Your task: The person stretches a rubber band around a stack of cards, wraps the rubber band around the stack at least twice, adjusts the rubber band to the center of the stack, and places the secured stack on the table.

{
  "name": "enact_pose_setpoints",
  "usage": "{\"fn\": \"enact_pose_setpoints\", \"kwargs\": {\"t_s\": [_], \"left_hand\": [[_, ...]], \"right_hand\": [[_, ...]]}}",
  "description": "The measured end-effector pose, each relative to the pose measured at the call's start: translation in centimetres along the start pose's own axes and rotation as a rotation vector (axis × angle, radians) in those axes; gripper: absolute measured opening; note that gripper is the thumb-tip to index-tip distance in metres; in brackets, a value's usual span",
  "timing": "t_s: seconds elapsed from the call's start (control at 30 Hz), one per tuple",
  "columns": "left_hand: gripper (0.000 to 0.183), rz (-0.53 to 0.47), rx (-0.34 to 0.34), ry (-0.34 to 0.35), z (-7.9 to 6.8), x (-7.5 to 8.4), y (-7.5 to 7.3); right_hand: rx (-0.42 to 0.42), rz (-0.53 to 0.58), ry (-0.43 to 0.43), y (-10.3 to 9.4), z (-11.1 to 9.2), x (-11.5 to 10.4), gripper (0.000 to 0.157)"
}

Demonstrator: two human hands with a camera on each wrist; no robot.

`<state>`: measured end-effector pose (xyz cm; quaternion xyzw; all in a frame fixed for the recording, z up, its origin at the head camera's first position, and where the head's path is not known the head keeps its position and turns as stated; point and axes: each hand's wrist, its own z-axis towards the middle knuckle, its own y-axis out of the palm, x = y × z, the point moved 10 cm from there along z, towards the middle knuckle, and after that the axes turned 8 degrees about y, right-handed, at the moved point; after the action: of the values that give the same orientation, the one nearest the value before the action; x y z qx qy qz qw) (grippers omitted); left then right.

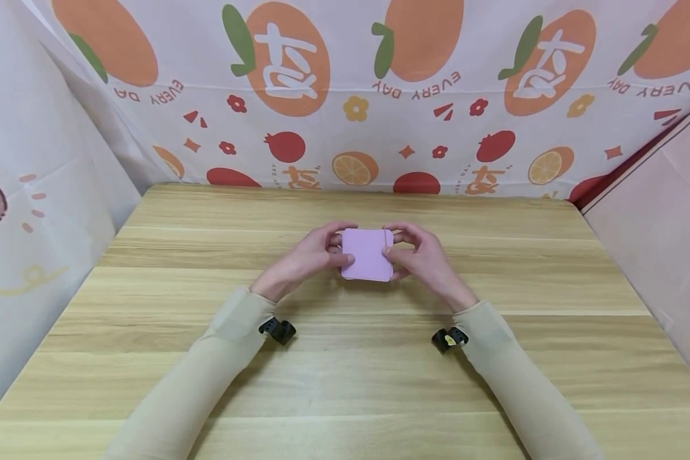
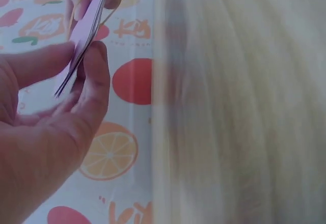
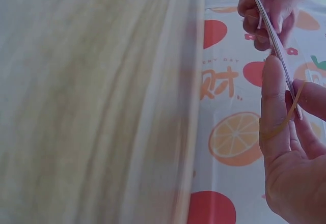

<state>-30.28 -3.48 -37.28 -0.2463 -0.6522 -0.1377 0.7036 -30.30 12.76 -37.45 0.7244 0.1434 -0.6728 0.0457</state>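
Note:
A thin stack of pink-purple square cards (image 1: 367, 259) with rounded corners is held up over the table, its flat face towards the head camera. My left hand (image 1: 315, 253) pinches the left edge, thumb on the face and fingers behind. At the opposite edge my right hand (image 1: 424, 255) pinches the stack the same way. A tan rubber band (image 3: 281, 126) loops over the right fingers and runs across the right end of the stack. Edge-on in the left wrist view, the stack (image 2: 87, 40) shows several thin layers.
Beneath the hands lies a wood-grain table (image 1: 345, 377). A fruit-print curtain (image 1: 356, 137) hangs behind its far edge, with pale cloths (image 1: 40, 191) at the sides. Small black cameras (image 1: 278, 331) are strapped at both wrists over beige sleeves.

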Motion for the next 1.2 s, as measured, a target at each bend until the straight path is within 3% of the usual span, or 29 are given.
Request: {"fn": "enact_pose_setpoints", "kwargs": {"t_s": [0.17,0.23,0.73,1.2], "left_hand": [[0.021,-0.031,0.045,-0.002,0.3,-0.7,0.0],[0.015,-0.045,0.05,0.003,0.4,-0.9,0.0],[0.019,-0.08,0.079,0.032,0.6,-0.6,-0.2],[0.012,-0.092,0.226,0.087,0.6,0.1,-1.7]], "right_hand": [[0.037,-0.005,-0.001,-0.4,0.0,-0.2,0.042],[0.039,-0.002,0.002,-0.5,0.0,-0.1,0.041],[-0.019,-0.005,0.045,-0.1,0.2,0.0,0.039],[-0.13,0.102,0.089,1.3,0.2,1.1,0.031]]}}
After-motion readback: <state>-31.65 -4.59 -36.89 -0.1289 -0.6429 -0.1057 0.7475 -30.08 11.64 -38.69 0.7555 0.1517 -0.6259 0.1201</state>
